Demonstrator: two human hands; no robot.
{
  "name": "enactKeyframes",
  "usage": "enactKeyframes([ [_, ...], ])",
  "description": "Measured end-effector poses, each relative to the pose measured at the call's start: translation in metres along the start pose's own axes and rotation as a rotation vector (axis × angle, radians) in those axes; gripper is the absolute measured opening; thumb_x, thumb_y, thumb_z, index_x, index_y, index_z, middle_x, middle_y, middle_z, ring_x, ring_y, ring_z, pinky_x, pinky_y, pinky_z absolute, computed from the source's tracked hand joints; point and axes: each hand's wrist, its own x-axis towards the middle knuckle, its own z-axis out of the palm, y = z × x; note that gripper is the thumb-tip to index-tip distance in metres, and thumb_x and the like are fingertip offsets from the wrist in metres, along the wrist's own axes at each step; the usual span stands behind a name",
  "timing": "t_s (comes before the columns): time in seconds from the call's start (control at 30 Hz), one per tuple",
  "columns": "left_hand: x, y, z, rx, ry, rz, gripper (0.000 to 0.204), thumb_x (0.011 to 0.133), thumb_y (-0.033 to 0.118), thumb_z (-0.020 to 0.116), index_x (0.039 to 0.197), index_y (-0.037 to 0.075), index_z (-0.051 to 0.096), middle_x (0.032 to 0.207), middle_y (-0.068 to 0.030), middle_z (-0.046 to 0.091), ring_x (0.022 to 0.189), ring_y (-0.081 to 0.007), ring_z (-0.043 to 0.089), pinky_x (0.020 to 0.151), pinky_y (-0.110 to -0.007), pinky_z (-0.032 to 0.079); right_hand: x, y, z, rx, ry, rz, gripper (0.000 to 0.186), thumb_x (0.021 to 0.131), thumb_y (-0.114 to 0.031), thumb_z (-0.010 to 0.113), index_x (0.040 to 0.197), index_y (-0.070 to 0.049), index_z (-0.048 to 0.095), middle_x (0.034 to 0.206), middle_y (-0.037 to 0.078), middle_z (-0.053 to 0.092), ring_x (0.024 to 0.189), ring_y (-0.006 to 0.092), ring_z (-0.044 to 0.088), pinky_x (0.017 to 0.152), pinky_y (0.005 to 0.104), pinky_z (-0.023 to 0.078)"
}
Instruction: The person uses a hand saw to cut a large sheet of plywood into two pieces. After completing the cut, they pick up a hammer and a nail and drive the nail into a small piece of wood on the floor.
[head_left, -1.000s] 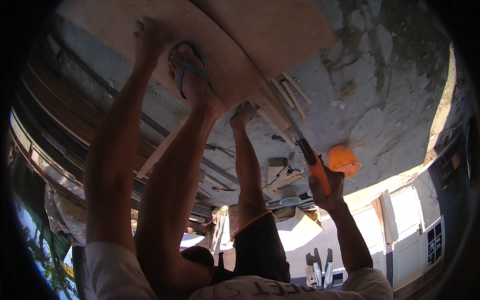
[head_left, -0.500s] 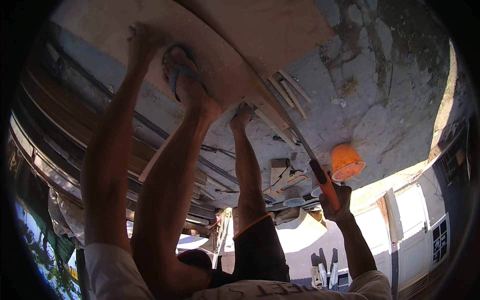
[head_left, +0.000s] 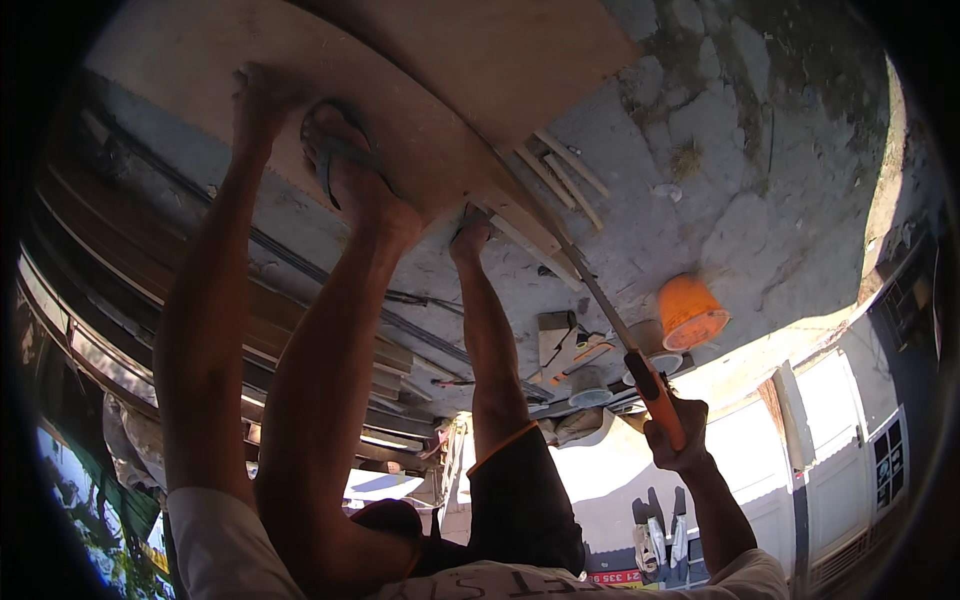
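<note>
My left hand [head_left: 262,100] rests on a large plywood board [head_left: 190,55], fingers bent against its surface and holding nothing. Beside it, my foot in a flip-flop [head_left: 350,165] presses on the board; my other foot [head_left: 470,230] is beneath the board's near edge. My right hand [head_left: 680,435] grips the orange-and-black handle of a handsaw [head_left: 660,400]. Its long blade reaches up-left to a narrow wooden piece [head_left: 525,215] along the board's curved cut line, where the exact contact is hard to make out.
Loose wooden sticks [head_left: 570,180], an orange bucket [head_left: 690,312], pale containers [head_left: 590,390] and scattered tools [head_left: 565,345] lie on the cracked concrete floor [head_left: 750,180]. Long lengths of stock [head_left: 150,260] run along the left. A white door [head_left: 830,440] stands at lower right.
My right hand has drawn the saw down and to the right. My left hand, foot and the board appear shifted slightly left in the picture, with the view moving a little.
</note>
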Motion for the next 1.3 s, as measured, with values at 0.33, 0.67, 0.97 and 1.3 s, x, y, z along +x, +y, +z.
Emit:
enactKeyframes([
  [0.33, 0.018, -0.014, 0.007, 0.119, -0.020, 0.071, 0.103, 0.087, 0.040, 0.085, 0.158, -0.008, 0.027, 0.151, -0.0318, 0.047, 0.134, -0.0512, 0.054, 0.105, -0.053, 0.054, 0.200, -0.011, 0.080, 0.230, 0.032, -0.085, 0.022, 0.091, -0.019, 0.071, 0.098, 0.002, 0.070, 0.059, 0.012, 0.063, 0.051, 0.0274, 0.069, 0.054, 0.0383, 0.056],
  [0.67, 0.007, -0.010, 0.000, 0.008, -0.031, 0.008, 0.108, 0.085, 0.045, 0.085, 0.159, -0.008, 0.027, 0.157, -0.0345, 0.037, 0.132, -0.0525, 0.055, 0.107, -0.053, 0.052, 0.038, 0.047, 0.026, 0.071, 0.059, -0.195, 0.038, 0.093, -0.027, 0.065, 0.114, 0.005, 0.069, 0.066, 0.013, 0.063, 0.050, 0.0251, 0.062, 0.051, 0.0359, 0.048],
  [0.97, 0.009, -0.019, 0.009, 0.025, -0.083, 0.027, 0.104, 0.088, 0.045, 0.083, 0.159, -0.008, 0.029, 0.152, -0.0334, 0.041, 0.135, -0.0513, 0.052, 0.108, -0.054, 0.051, 0.151, 0.009, 0.075, 0.228, 0.034, -0.067, 0.021, 0.090, -0.019, 0.071, 0.092, 0.001, 0.067, 0.061, 0.011, 0.061, 0.051, 0.0249, 0.062, 0.052, 0.0373, 0.051],
  [1.3, 0.016, -0.021, 0.006, 0.012, 0.002, 0.046, 0.112, 0.084, 0.049, 0.086, 0.159, -0.011, 0.028, 0.155, -0.0330, 0.040, 0.136, -0.0503, 0.052, 0.108, -0.054, 0.051, 0.099, 0.045, 0.043, 0.143, -0.057, -0.057, 0.025, 0.090, -0.019, 0.067, 0.106, 0.000, 0.073, 0.082, 0.016, 0.074, 0.072, 0.0376, 0.076, 0.067, 0.0410, 0.061],
])
